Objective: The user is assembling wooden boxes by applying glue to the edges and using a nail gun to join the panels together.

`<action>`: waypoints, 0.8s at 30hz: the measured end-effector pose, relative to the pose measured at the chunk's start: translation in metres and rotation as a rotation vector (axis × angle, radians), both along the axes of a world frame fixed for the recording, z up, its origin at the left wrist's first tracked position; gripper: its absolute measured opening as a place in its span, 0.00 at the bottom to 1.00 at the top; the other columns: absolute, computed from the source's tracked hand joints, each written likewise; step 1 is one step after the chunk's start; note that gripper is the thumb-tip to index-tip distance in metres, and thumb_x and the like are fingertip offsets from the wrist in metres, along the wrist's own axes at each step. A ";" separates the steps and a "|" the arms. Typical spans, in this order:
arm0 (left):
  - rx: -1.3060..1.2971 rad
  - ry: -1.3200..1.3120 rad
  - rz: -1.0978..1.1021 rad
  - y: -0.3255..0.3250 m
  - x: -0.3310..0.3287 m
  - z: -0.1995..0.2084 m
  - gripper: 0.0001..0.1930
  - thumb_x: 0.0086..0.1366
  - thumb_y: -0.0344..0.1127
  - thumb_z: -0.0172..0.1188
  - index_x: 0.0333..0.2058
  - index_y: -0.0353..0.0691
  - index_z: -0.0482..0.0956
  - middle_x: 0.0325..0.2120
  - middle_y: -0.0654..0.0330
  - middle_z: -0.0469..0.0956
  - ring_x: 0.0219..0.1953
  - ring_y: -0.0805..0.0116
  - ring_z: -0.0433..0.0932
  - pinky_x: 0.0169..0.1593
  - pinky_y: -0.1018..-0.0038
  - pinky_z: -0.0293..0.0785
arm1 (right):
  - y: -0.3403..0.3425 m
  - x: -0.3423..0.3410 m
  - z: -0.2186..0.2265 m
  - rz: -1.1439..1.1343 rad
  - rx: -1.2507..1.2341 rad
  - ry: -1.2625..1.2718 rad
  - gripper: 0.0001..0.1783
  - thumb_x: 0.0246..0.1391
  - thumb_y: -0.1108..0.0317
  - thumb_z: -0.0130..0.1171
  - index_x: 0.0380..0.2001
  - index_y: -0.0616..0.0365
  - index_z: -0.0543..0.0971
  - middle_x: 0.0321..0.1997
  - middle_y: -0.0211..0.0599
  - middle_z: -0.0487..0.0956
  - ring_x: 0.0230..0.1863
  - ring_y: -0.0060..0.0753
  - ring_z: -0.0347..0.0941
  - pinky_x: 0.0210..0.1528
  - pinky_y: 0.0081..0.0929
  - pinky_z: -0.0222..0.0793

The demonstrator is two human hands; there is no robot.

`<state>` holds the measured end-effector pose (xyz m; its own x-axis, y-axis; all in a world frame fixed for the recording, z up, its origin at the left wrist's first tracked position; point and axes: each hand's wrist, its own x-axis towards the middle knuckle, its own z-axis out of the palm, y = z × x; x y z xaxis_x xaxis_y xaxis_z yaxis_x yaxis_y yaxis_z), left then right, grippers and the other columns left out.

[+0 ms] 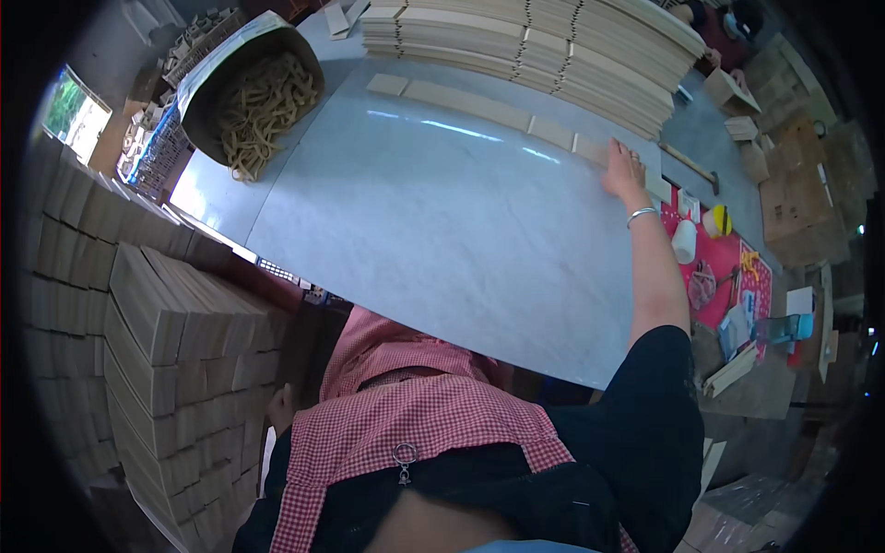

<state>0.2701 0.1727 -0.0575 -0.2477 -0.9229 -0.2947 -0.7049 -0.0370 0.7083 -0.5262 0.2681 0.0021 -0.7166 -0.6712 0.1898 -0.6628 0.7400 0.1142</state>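
Note:
A row of thin pale wooden strips (479,106) lies on the grey, marble-like tabletop (433,230), in front of a tall stack of wooden boards (544,55). My right hand (625,170) reaches out to the right end of this row. Its fingers lie extended over the strip there, and I see no grip around it. Low at my left side, my left hand (281,408) hangs beside a big pile of wooden pieces (194,341). Its fingers are small and mostly hidden, so whether it holds anything does not show.
At the table's far left lies an open sack (249,101) of tan bands. A hammer (690,166) rests right of the boards. Further right, a red cloth (705,267) carries a white cup (684,241) and a yellow tape roll (717,220). Another person (724,41) works at far right.

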 end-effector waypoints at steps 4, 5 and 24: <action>-0.097 -0.179 -0.106 -0.014 -0.053 0.043 0.15 0.68 0.31 0.58 0.51 0.35 0.80 0.41 0.52 0.81 0.38 0.58 0.79 0.43 0.70 0.74 | 0.000 -0.003 0.023 -0.028 0.286 -0.073 0.22 0.52 0.73 0.59 0.53 0.57 0.74 0.56 0.47 0.75 0.55 0.53 0.72 0.57 0.47 0.70; -0.148 -0.232 -0.215 -0.017 -0.085 0.071 0.15 0.67 0.29 0.59 0.51 0.34 0.80 0.40 0.52 0.81 0.38 0.58 0.79 0.43 0.69 0.75 | 0.005 0.004 0.026 0.015 0.306 -0.024 0.19 0.52 0.74 0.58 0.49 0.57 0.75 0.53 0.47 0.76 0.53 0.54 0.73 0.55 0.46 0.71; -0.698 -0.443 -0.982 -0.282 -0.377 0.101 0.20 0.59 0.24 0.57 0.51 0.46 0.76 0.52 0.57 0.77 0.50 0.55 0.77 0.53 0.60 0.75 | 0.163 0.211 0.135 0.290 -0.260 0.020 0.07 0.56 0.75 0.58 0.39 0.57 0.73 0.37 0.38 0.77 0.37 0.47 0.73 0.43 0.40 0.69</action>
<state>-0.1071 -0.1096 0.0431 -0.9141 -0.4015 -0.0565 -0.4047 0.9120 0.0667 -0.3155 0.4310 0.1372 -0.4989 -0.7729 0.3922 -0.8482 0.5284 -0.0376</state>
